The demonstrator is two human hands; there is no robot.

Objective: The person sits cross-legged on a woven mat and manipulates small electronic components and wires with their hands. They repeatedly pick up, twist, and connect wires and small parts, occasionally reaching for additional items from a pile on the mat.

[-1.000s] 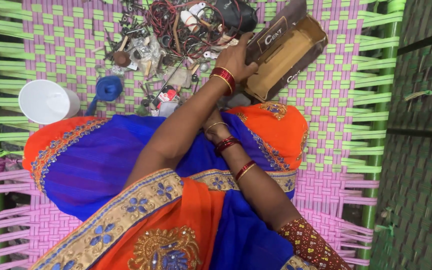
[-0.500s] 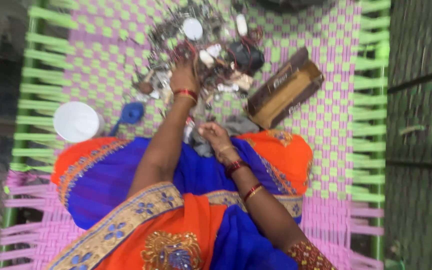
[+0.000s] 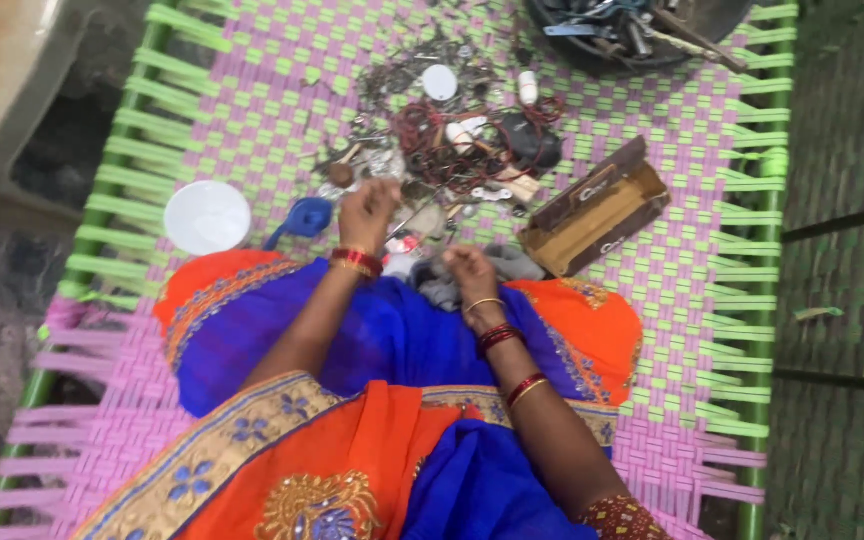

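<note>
1. Head view: you sit on a woven cot (image 3: 252, 110) strung in green and pink bands, and it fills most of the frame; your blue and orange garment (image 3: 372, 400) covers its near half.
2. At the far edge stands a dark round pan (image 3: 592, 50) full of metal tools, partly cut off by the top of the frame.
3. An open brown cardboard box (image 3: 597, 210) lies at an angle to the right of your hands, apart from both.
4. A white round bowl (image 3: 207, 217) sits to the left, with a small blue object (image 3: 302, 217) just beside it.
5. A heap of small parts (image 3: 452, 140) lies in the middle of the cot: red wire, white discs, dark pieces and metal scraps, too small to name singly.
6. A grey cloth (image 3: 472, 275) lies at the near edge of the heap, against your lap.
7. Your left hand (image 3: 367, 210) is raised over the near edge of the heap with fingers curled in; you cannot tell whether it grips anything.
8. Your right hand (image 3: 469, 270) is closed into a loose fist and rests on the grey cloth; whether it pinches the cloth is unclear.
</note>
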